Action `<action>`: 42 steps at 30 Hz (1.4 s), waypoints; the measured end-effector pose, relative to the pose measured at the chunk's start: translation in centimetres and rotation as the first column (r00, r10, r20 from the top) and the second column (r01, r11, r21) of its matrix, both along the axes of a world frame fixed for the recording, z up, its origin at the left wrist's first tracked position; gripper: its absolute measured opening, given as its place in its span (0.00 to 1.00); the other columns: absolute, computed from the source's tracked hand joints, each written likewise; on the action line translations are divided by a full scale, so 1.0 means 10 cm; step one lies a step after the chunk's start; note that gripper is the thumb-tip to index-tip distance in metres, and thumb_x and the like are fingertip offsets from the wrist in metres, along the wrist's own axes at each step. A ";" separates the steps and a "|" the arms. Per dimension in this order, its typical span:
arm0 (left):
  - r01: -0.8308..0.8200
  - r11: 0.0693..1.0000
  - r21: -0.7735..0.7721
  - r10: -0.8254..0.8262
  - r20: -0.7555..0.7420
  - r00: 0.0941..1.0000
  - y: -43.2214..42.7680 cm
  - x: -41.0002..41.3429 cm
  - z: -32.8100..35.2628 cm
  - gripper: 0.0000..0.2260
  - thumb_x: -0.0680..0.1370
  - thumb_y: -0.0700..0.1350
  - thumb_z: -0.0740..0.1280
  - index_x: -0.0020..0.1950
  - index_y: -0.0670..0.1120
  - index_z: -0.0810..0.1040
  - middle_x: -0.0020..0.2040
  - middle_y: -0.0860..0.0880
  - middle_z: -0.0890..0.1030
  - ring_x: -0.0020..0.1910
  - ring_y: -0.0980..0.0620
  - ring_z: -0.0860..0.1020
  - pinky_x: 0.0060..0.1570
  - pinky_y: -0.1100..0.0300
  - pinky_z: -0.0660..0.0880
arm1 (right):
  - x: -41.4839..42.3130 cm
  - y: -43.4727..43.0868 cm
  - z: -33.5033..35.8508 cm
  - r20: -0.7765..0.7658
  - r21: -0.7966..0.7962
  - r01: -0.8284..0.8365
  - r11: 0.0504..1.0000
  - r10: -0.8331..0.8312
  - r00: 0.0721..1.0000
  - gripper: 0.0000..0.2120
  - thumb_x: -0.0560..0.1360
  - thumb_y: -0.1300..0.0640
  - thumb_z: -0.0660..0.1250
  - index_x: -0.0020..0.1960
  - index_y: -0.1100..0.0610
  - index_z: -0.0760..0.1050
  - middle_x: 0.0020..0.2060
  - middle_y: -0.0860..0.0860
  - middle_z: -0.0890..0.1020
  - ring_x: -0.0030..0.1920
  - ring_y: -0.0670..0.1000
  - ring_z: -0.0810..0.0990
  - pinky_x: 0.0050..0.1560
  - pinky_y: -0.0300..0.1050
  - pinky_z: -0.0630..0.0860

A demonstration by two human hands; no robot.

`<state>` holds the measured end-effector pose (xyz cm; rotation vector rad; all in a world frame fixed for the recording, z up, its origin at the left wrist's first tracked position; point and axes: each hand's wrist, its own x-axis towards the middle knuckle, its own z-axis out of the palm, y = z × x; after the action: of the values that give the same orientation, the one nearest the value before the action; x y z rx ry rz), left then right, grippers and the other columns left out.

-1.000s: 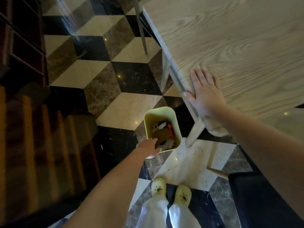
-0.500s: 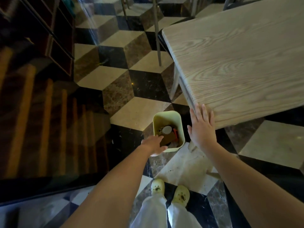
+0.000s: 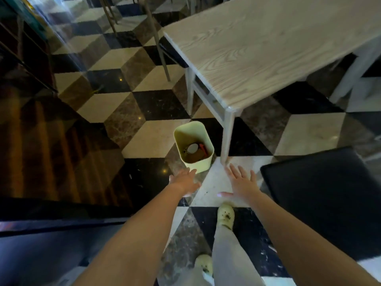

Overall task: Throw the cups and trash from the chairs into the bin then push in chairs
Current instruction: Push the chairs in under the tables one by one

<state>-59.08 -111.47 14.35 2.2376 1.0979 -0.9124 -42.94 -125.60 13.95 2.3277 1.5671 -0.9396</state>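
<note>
A pale yellow bin (image 3: 199,166) stands on the checkered floor beside the table leg. Inside it lie a cup with a white lid (image 3: 192,149), brown paper and something red. My left hand (image 3: 185,182) hovers just in front of the bin's near wall, fingers apart, holding nothing. My right hand (image 3: 243,183) is spread flat in the air to the right of the bin, empty. A black chair seat (image 3: 325,195) sits at the right, pulled out from the light wooden table (image 3: 268,50), with nothing on it.
The table's white leg (image 3: 227,139) stands right next to the bin. Another chair with thin metal legs (image 3: 162,48) is at the table's far end. Dark wooden steps (image 3: 51,145) and a dark shelf unit fill the left. My feet (image 3: 225,216) stand below the hands.
My right hand left the table edge and dropped down beside the bin. My view pulled back, one foot has stepped back, and the black chair seat came into sight at the right.
</note>
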 end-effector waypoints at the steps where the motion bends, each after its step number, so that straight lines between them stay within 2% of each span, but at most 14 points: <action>1: 0.016 1.000 -0.007 -0.016 -0.014 1.000 -0.15 -0.05 0.02 0.29 0.80 0.59 0.54 0.78 0.54 0.49 0.80 0.49 0.49 0.78 0.44 0.46 0.71 0.35 0.47 | -0.08 -0.18 0.00 -0.048 -0.043 0.045 0.998 -0.047 0.998 0.47 0.72 0.30 0.57 0.77 0.51 0.36 0.78 0.51 0.40 0.77 0.58 0.40 0.73 0.64 0.40; 5: 0.136 0.987 -0.089 -0.142 -0.068 0.987 -0.73 -0.09 0.21 0.28 0.79 0.61 0.54 0.77 0.51 0.55 0.78 0.47 0.57 0.76 0.41 0.55 0.72 0.38 0.53 | -0.24 -0.88 0.09 -0.166 -0.175 0.058 0.983 -0.088 0.982 0.48 0.70 0.27 0.56 0.78 0.50 0.38 0.78 0.51 0.41 0.77 0.58 0.41 0.73 0.66 0.41; 8: 0.247 0.950 -0.190 -0.266 -0.083 0.960 -1.16 -0.02 0.40 0.30 0.79 0.62 0.52 0.78 0.51 0.51 0.79 0.46 0.54 0.77 0.42 0.55 0.74 0.44 0.55 | -0.18 -1.33 0.29 -0.182 -0.258 0.066 0.964 -0.115 0.977 0.48 0.69 0.26 0.56 0.78 0.49 0.42 0.78 0.51 0.44 0.77 0.59 0.42 0.73 0.65 0.42; 10: 0.347 0.912 -0.218 -0.374 -0.094 0.923 -1.44 0.08 0.55 0.31 0.79 0.64 0.51 0.78 0.50 0.52 0.79 0.47 0.55 0.76 0.42 0.56 0.74 0.46 0.55 | -0.07 -1.60 0.51 -0.190 -0.338 0.074 0.938 -0.145 0.971 0.47 0.69 0.26 0.56 0.78 0.49 0.46 0.78 0.51 0.50 0.77 0.58 0.48 0.74 0.64 0.46; 13: 0.496 0.830 -0.257 -0.530 -0.082 0.844 -1.82 0.33 0.78 0.33 0.78 0.66 0.51 0.78 0.51 0.54 0.78 0.48 0.57 0.76 0.43 0.57 0.73 0.47 0.55 | 0.19 -1.94 0.79 -0.227 -0.495 0.113 0.862 -0.254 0.940 0.45 0.68 0.28 0.61 0.77 0.47 0.51 0.77 0.51 0.56 0.74 0.58 0.60 0.67 0.52 0.62; 16: 0.612 0.753 -0.242 -0.629 0.009 0.778 -2.22 0.68 0.96 0.36 0.76 0.67 0.54 0.78 0.50 0.51 0.78 0.48 0.57 0.75 0.44 0.58 0.73 0.47 0.58 | 0.52 -2.38 1.00 -0.238 -0.540 0.155 0.827 -0.327 0.914 0.45 0.69 0.31 0.65 0.78 0.48 0.51 0.78 0.49 0.54 0.76 0.56 0.55 0.68 0.50 0.60; 19: 0.695 0.696 -0.177 -0.682 0.139 0.718 -2.69 1.01 1.04 0.37 0.76 0.66 0.57 0.78 0.50 0.48 0.78 0.48 0.57 0.75 0.44 0.61 0.71 0.47 0.62 | 0.81 -2.80 1.08 -0.301 -0.471 0.226 0.852 -0.397 0.867 0.42 0.71 0.35 0.66 0.77 0.49 0.53 0.76 0.47 0.57 0.75 0.54 0.57 0.70 0.47 0.60; 21: 0.718 0.688 -0.105 -0.688 0.222 0.691 -3.08 1.22 1.04 0.38 0.76 0.65 0.58 0.78 0.49 0.46 0.79 0.47 0.54 0.76 0.45 0.56 0.72 0.46 0.59 | 0.99 -3.07 1.12 -0.236 -0.418 0.192 0.888 -0.310 0.921 0.42 0.71 0.30 0.61 0.77 0.45 0.50 0.75 0.45 0.60 0.74 0.54 0.60 0.71 0.53 0.60; 26: 0.708 0.703 0.065 -0.692 0.293 0.660 -3.96 1.57 0.92 0.35 0.78 0.62 0.57 0.78 0.45 0.52 0.78 0.45 0.56 0.77 0.45 0.54 0.74 0.45 0.53 | 1.51 -4.01 1.00 -0.308 -0.345 0.116 0.931 -0.229 0.923 0.25 0.77 0.38 0.55 0.72 0.42 0.62 0.68 0.46 0.71 0.67 0.53 0.69 0.63 0.48 0.66; 29: 0.643 0.754 0.135 -0.649 0.309 0.696 -4.34 1.71 0.85 0.32 0.78 0.62 0.58 0.76 0.46 0.58 0.75 0.46 0.64 0.74 0.46 0.62 0.74 0.46 0.53 | 1.84 -4.52 0.98 -0.281 -0.204 0.113 0.972 -0.168 0.945 0.25 0.77 0.38 0.56 0.72 0.43 0.63 0.69 0.46 0.71 0.68 0.51 0.69 0.67 0.48 0.66; 32: 0.575 0.798 0.180 -0.600 0.322 0.732 -4.67 1.88 0.81 0.30 0.77 0.63 0.59 0.74 0.47 0.62 0.71 0.47 0.71 0.69 0.45 0.69 0.69 0.50 0.62 | 2.14 -4.84 0.98 -0.267 -0.080 0.049 0.996 -0.068 0.961 0.23 0.79 0.43 0.59 0.73 0.45 0.63 0.69 0.46 0.72 0.66 0.50 0.71 0.64 0.45 0.68; 36: 0.477 0.852 0.214 -0.523 0.369 0.768 -5.06 2.12 0.71 0.27 0.76 0.63 0.60 0.70 0.49 0.67 0.65 0.49 0.76 0.61 0.47 0.75 0.62 0.51 0.70 | 2.45 -5.10 1.02 -0.136 0.061 -0.069 0.996 0.077 0.988 0.19 0.79 0.46 0.60 0.70 0.46 0.67 0.62 0.46 0.77 0.60 0.50 0.76 0.57 0.44 0.70; 39: 0.415 0.879 0.236 -0.475 0.356 0.804 -5.19 2.26 0.64 0.24 0.76 0.64 0.58 0.65 0.51 0.70 0.60 0.50 0.78 0.58 0.47 0.76 0.59 0.51 0.71 | 2.64 -5.21 0.99 -0.078 0.135 -0.109 0.985 0.120 0.990 0.15 0.78 0.47 0.62 0.64 0.47 0.72 0.54 0.45 0.79 0.57 0.50 0.77 0.54 0.42 0.64; 42: 0.363 0.877 0.315 -0.455 0.301 0.838 -5.25 2.34 0.59 0.21 0.76 0.65 0.56 0.61 0.54 0.73 0.55 0.52 0.81 0.53 0.48 0.78 0.54 0.52 0.70 | 2.89 -5.33 0.96 0.094 0.140 -0.203 0.969 0.191 0.977 0.19 0.77 0.41 0.60 0.64 0.50 0.71 0.57 0.48 0.79 0.60 0.52 0.75 0.62 0.48 0.65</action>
<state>-35.72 -163.92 20.21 2.7754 0.5863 -0.4849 -14.07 -178.86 23.50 2.2183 1.8521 -0.6980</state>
